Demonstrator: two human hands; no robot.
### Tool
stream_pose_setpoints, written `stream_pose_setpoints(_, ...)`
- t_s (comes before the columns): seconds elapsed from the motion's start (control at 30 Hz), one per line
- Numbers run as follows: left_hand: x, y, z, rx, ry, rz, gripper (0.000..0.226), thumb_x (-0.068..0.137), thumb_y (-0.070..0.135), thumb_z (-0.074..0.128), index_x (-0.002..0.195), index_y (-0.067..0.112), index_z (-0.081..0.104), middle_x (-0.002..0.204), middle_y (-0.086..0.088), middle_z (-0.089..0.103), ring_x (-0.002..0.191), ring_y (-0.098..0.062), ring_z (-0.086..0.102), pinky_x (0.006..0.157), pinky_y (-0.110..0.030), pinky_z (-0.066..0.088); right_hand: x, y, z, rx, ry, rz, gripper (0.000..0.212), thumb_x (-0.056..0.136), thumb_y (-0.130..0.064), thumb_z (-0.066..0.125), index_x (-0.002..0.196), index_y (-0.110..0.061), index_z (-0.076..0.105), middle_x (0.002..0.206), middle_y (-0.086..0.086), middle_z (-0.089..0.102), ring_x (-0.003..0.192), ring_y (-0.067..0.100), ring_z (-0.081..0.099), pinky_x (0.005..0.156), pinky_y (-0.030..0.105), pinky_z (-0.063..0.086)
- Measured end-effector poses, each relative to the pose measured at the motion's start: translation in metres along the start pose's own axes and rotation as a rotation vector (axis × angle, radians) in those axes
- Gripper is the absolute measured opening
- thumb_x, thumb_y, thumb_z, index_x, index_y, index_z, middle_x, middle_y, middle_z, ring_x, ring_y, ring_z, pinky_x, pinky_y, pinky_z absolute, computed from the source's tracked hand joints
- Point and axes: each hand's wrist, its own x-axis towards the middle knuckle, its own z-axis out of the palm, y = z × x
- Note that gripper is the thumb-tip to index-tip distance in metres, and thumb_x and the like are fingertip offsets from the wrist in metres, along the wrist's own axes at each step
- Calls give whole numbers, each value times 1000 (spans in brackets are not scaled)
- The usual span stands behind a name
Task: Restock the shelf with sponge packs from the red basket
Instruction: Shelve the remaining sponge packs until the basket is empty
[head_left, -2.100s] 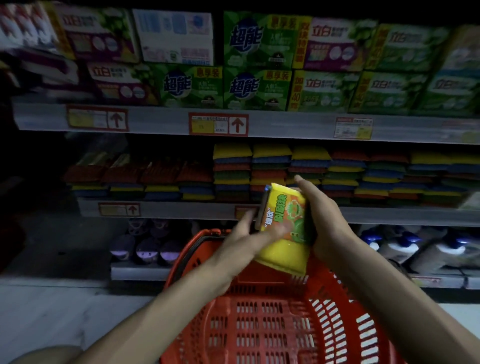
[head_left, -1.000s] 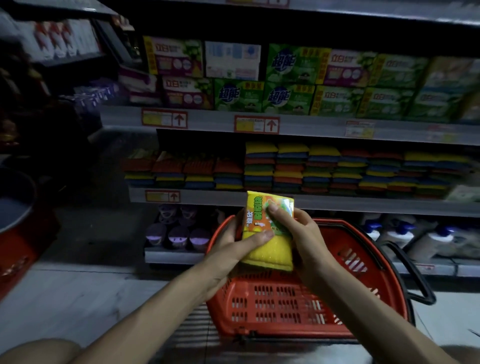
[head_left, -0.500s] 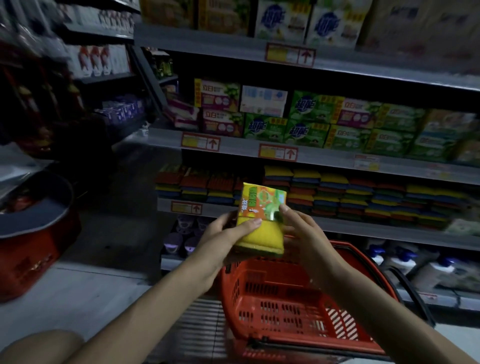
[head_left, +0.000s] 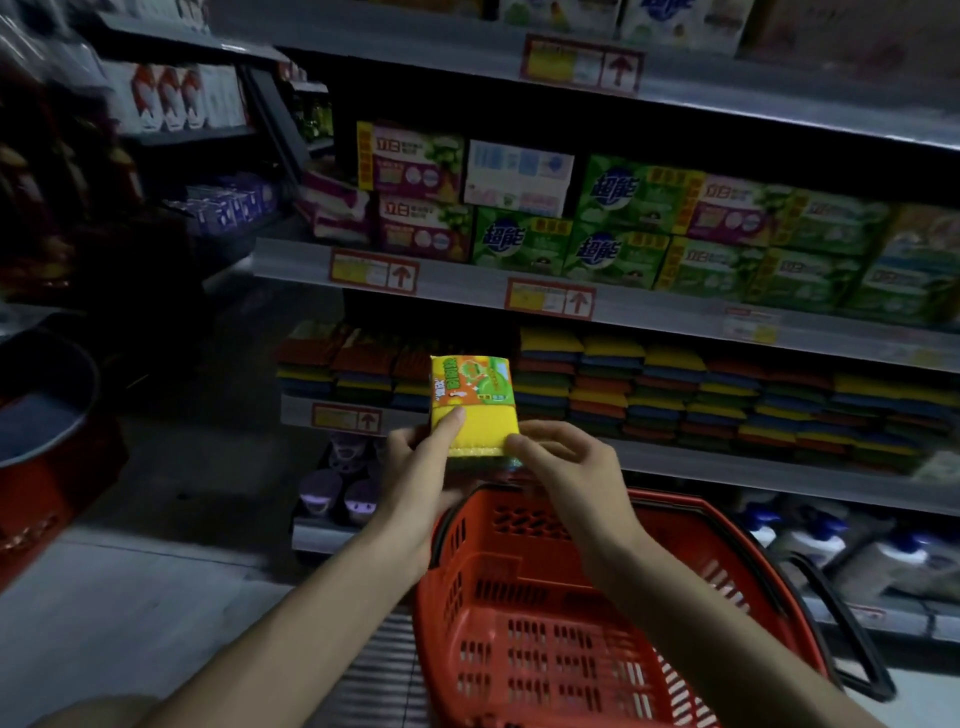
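The sponge pack (head_left: 472, 405) is in the centre of the frame, held upright in the air above the far rim of the red basket (head_left: 519, 629) and in front of the shelf (head_left: 753, 470) with sponges. The pack is yellow, with a green and orange label on its upper half.

The left hand (head_left: 421, 467) grips the pack at its lower left side: the thumb lies flat on the yellow front and the other fingers are hidden behind the pack. The right hand (head_left: 566, 462) pinches the lower right corner between thumb and index finger; its other fingers are loosely curled and touch nothing. Both grips are narrow, closed on the pack.

The basket stands low in the frame, right of centre, with slotted walls and a black handle (head_left: 852, 639) hanging at its right side. Behind the pack, the shelf carries stacked sponges (head_left: 675, 395) in yellow, blue, red and green rows. The stacks at the left are lower than those at the right. One shelf higher stand green and purple soap boxes (head_left: 623, 223), with price labels (head_left: 549, 300) on the shelf edge. White bottles with blue caps (head_left: 810, 540) are at the lower right, and purple items (head_left: 337, 488) at the lower shelf left of the hands. The floor (head_left: 130, 597) is pale grey. The room is dim, and a red tub (head_left: 41, 467) shows at the left edge.
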Motion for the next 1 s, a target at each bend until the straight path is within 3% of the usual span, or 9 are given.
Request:
stream_pose_setpoints(0.07, 14, -3, 5, -19, 14, -7, 34, 90, 39, 72, 112, 20, 53, 121, -11, 64, 104, -23, 68, 67, -33, 53, 14, 5, 8, 20, 37, 7, 18, 89, -32, 78, 106, -30, 79, 98, -8, 79, 94, 4, 73, 90, 32, 59)
stream_pose_setpoints(0.13, 28, -2, 7, -10, 8, -6, 31, 91, 37, 70, 113, 24, 54, 125, -11, 62, 108, -25, 66, 74, -37, 55, 24, 10, 14, 61, 46, 11, 19, 89, -30, 78, 108, -30, 80, 96, -11, 80, 93, -1, 73, 91, 29, 57)
stream_pose_setpoints(0.23, 44, 4, 7, 25, -59, -38, 30, 92, 36, 69, 119, 27, 60, 127, -6, 61, 114, -23, 61, 91, -49, 58, 37, 18, 15, 114, 60, -8, 22, 89, -29, 78, 111, -29, 79, 94, -17, 79, 90, -8, 71, 82, 17, 53)
stream_pose_setpoints(0.37, 67, 6, 3, 58, -25, -35, 38, 86, 34, 78, 122, 26, 68, 126, -1, 62, 117, -22, 55, 97, -51, 55, 58, 27, 15, 142, 64, -8, 19, 90, -29, 77, 109, -33, 78, 85, -22, 76, 85, -15, 68, 74, 11, 47)
stream_pose_setpoints(0.6, 97, 0, 14, -4, 145, 52, 40, 79, 33, 86, 113, 18, 71, 117, -5, 70, 111, -19, 63, 71, -28, 51, 90, 28, 25, 153, 90, -21, 18, 95, -23, 71, 106, -36, 76, 89, -18, 78, 96, 4, 72, 87, 31, 60)
stream_pose_setpoints(0.83, 119, -3, 33, -23, 187, 58, 32, 84, 39, 80, 111, 23, 70, 120, -4, 68, 111, -21, 63, 77, -32, 55, 108, 27, 29, 161, 58, -45, 47, 93, 3, 55, 120, -30, 73, 109, -8, 77, 106, 8, 70, 95, 34, 57)
stream_pose_setpoints(1.0, 121, 1, 44, -163, 152, -28, 7, 96, 34, 66, 97, 27, 64, 124, -11, 63, 113, -33, 64, 84, -46, 62, 116, 31, 28, 147, 41, -34, 58, 95, -2, 59, 148, -26, 54, 142, -5, 60, 130, 12, 56, 110, 40, 49)
